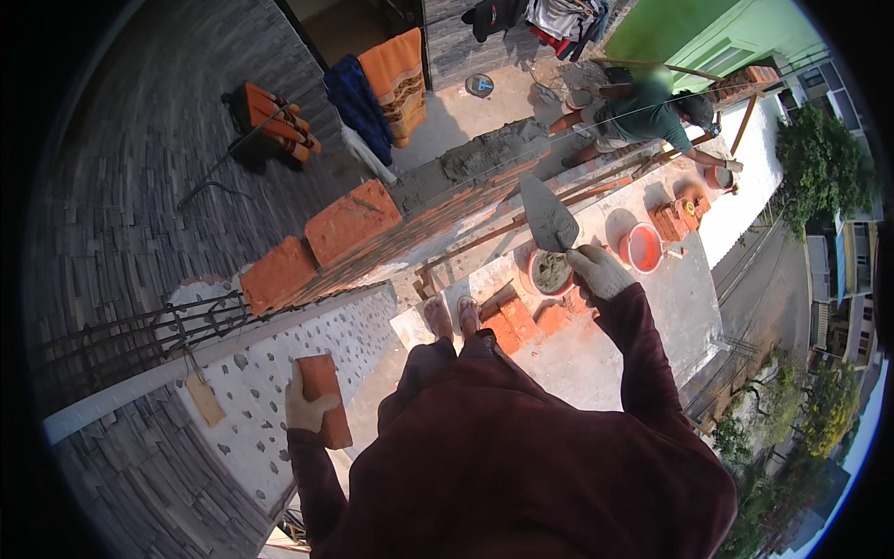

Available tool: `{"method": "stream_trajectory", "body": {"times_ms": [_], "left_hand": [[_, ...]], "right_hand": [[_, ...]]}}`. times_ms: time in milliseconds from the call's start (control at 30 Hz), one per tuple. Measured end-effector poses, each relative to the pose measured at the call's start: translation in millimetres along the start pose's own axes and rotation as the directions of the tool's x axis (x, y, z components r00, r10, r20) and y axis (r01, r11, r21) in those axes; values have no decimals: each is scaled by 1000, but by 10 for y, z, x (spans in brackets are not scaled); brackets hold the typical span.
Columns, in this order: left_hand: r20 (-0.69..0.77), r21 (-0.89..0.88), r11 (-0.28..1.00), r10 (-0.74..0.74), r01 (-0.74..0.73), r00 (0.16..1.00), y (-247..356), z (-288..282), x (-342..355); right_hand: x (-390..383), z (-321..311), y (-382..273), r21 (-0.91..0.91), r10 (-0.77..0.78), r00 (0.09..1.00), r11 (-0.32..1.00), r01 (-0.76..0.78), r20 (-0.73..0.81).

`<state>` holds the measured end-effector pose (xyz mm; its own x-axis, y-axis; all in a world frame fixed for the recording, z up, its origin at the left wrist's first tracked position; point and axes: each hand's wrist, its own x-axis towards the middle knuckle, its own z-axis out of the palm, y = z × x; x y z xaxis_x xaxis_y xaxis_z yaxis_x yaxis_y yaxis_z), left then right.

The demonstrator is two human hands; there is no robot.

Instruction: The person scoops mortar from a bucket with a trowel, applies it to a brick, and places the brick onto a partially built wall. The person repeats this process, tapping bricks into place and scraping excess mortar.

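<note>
Item, left hand [307, 410]: we are gripping a single orange brick [326, 401] in a gloved fist, holding it low beside the speckled white wall face [307, 354], well apart from the course being laid

Item, right hand [599, 270]: we are clasping the handle of a pointed trowel [548, 216], its blade raised and tilted above a red mortar bucket [551, 273] – grey mortar is showing inside it

Item, brick wall [438, 214]: it is running diagonally ahead of us, with a bed of grey mortar [492, 149] lying on its top at the far end and two loose bricks [317, 247] sitting at the near end

Item, surroundings: spare bricks [521, 321] are lying by our sandalled feet [452, 315], a second red bucket [644, 246] is standing just beyond, and another person [652, 116] is bending over farther along the wall

Item, risks, as we judge them: we are standing high above a street [773, 279], so a brick slipping from the one-handed grip could drop over the edge – and wet mortar sliding off the tilted blade would be missing the bed
</note>
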<state>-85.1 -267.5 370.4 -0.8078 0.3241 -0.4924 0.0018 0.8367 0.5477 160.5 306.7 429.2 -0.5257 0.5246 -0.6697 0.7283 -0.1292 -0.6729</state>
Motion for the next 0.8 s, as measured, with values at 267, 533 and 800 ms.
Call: {"method": "stream_trajectory", "body": {"times_ms": [267, 533, 800], "left_hand": [[26, -50, 999, 19, -18, 999, -92, 271, 111], [83, -68, 998, 11, -6, 996, 7, 260, 139], [66, 14, 994, 106, -107, 992, -114, 264, 291]], "right_hand": [[765, 946, -73, 531, -50, 989, 847, -31, 137], [852, 1211, -386, 246, -43, 978, 969, -8, 202], [1121, 446, -592, -495, -76, 997, 866, 75, 18]]}}
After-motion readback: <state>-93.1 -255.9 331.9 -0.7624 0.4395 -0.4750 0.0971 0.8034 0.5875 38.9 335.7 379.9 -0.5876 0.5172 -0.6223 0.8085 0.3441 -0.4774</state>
